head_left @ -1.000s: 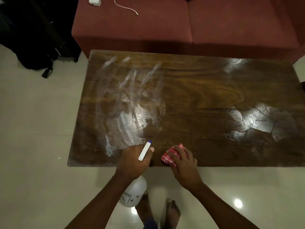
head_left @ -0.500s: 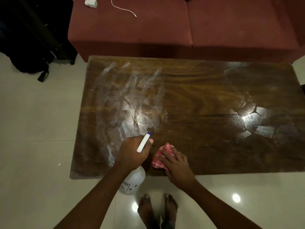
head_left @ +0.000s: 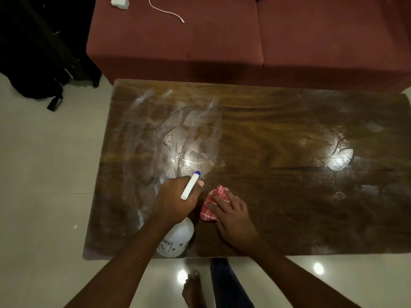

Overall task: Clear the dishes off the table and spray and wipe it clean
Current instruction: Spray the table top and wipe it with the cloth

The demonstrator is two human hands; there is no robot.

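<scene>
I'm looking down at a dark wooden table (head_left: 289, 121) that's standing on pale glossy floor tiles (head_left: 44, 174), its far edge sitting close in front of a red sofa (head_left: 178, 52). Whitish wet streaks (head_left: 189, 138) are covering the left half of the top, running from the far-left corner toward the near edge. A shiny patch (head_left: 339, 156) is glaring on the right half. A red-and-white checked cloth (head_left: 208, 215) is lying bunched on the wood near the front edge, left of centre, with the right hand (head_left: 231, 218) pressing on it.
</scene>
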